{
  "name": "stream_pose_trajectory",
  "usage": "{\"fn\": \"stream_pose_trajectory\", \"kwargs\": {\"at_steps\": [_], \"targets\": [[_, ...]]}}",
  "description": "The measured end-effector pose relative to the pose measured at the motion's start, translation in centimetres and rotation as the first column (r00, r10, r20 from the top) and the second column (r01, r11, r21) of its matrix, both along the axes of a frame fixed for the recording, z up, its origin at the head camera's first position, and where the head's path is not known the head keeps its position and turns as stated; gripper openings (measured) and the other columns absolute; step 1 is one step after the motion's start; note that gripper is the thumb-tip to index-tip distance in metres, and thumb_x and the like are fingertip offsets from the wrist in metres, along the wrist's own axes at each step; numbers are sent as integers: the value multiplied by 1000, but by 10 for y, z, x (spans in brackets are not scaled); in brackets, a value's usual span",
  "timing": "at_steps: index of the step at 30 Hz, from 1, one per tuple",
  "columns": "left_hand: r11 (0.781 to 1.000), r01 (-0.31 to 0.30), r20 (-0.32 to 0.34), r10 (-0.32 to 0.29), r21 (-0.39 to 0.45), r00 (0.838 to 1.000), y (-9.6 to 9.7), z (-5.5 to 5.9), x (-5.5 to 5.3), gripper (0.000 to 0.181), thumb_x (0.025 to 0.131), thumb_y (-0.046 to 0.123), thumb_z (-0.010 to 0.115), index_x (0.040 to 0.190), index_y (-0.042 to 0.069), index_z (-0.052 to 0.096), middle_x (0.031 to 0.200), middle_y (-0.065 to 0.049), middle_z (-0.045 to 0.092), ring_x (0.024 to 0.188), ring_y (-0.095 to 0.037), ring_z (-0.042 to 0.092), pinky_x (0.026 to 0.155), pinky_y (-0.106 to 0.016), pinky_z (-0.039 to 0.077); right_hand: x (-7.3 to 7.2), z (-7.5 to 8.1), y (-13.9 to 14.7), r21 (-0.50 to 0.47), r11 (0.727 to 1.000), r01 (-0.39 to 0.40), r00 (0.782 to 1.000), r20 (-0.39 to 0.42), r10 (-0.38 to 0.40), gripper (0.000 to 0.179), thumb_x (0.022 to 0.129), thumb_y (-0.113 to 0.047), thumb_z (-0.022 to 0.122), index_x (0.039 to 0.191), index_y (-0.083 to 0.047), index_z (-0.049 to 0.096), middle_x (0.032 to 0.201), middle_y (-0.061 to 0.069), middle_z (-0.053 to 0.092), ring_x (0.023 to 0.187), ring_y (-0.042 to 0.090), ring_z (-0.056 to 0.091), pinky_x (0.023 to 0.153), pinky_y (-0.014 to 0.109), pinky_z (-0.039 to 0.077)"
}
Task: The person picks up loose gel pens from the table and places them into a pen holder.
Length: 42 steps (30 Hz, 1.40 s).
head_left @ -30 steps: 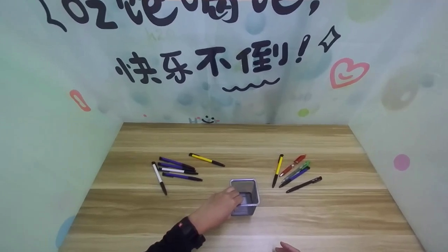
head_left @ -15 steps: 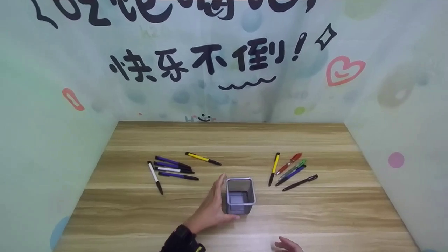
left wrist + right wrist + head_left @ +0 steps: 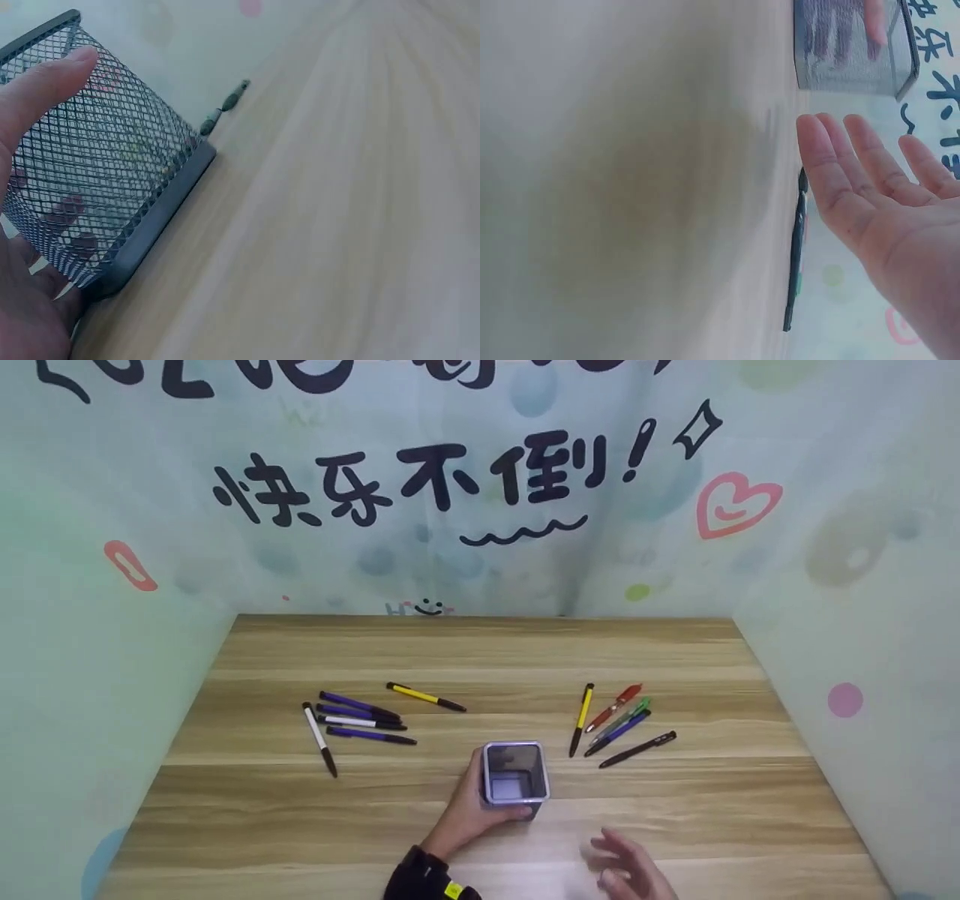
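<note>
My left hand (image 3: pixel 469 810) grips a square mesh pen holder (image 3: pixel 513 761) from its left side, thumb across the front wall. The holder stands upright in the middle of the table, with no pens inside. In the left wrist view, the thumb (image 3: pixel 56 82) lies against the dark wire mesh (image 3: pixel 112 150) while the other fingers show behind it. My right hand (image 3: pixel 634 864) is to the right of the holder, nearer the front edge and apart from it. The right wrist view has this hand (image 3: pixel 877 191) palm up, fingers extended, nothing in it.
Left of the holder lie several blue pens (image 3: pixel 371 736), two white pens (image 3: pixel 320 739) and a yellow pen (image 3: pixel 426 697). To its right are another yellow pen (image 3: pixel 581 720), a red pen (image 3: pixel 613 708), a green pen, a blue pen and a black pen (image 3: pixel 637 749). A printed backdrop (image 3: pixel 360 577) surrounds the table.
My left hand was over the holder's left rim, then opened beside it, and now grips it round the side. My right hand has come further into view from the front edge.
</note>
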<state>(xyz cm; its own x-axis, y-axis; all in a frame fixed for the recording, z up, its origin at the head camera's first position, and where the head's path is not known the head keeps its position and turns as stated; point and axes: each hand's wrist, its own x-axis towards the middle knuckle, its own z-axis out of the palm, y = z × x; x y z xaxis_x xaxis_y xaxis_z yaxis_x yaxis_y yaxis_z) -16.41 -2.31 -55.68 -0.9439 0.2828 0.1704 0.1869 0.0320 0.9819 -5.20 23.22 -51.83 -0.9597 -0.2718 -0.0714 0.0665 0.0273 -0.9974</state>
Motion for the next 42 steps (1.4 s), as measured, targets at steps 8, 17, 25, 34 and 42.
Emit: {"fn": "stream_pose_trajectory", "kwargs": {"at_steps": [8, 17, 25, 34, 42], "targets": [[1000, -9, 16, 9, 3, 1000, 0, -3, -2, 96, 60, 23, 87, 138, 23, 32, 133, 1, 49, 123, -22, 46, 110, -45, 31, -58, 32, 10, 182, 928, 325, 928, 128, -350, 67, 94, -20, 54, 146, -6, 14, 140, 26, 31, 111, 36, 54, 88, 40, 53], [1000, -13, 23, 13, -24, 1000, 1, -8, 4, 96, 59, 27, 87, 138, 25, 33, 132, 2, 51, 122, -20, 48, 108, -45, 34, -117, 22, 34, 329, 856, 398, 867, 172, -469, 97, 91, -32, 58, 145, -3, -17, 128, 28, 29, 90, 27, 60, 73, 27, 56], [1000, -17, 11, 18, -15, 1000, 0, -5, 0, 95, 60, 16, 86, 138, 16, 33, 133, -7, 51, 123, -28, 47, 109, -47, 32, -155, 17, 45, 620, 717, 320, 889, 66, -453, 97, 88, -32, 61, 140, 15, -6, 115, 42, 44, 96, 43, 58, 96, 51, 44], [1000, -29, 0, 29, -8, 1000, -5, -5, -2, 92, 61, 19, 86, 137, 17, 35, 132, -6, 52, 122, -26, 48, 108, -47, 33, -173, 12, 40, 779, 584, 227, 902, 57, -427, 99, 86, -33, 64, 140, 16, -4, 125, 44, 36, 91, 44, 59, 78, 48, 51], [1000, -15, -3, 15, 2, 1000, -1, -5, -1, 92, 60, 25, 87, 137, 23, 35, 132, -2, 51, 122, -23, 48, 108, -46, 34, -171, 16, 38, 850, 496, 178, 925, 27, -378, 83, 85, -9, 54, 137, 22, -2, 122, 49, 36, 106, 55, 48, 89, 56, 44]]}}
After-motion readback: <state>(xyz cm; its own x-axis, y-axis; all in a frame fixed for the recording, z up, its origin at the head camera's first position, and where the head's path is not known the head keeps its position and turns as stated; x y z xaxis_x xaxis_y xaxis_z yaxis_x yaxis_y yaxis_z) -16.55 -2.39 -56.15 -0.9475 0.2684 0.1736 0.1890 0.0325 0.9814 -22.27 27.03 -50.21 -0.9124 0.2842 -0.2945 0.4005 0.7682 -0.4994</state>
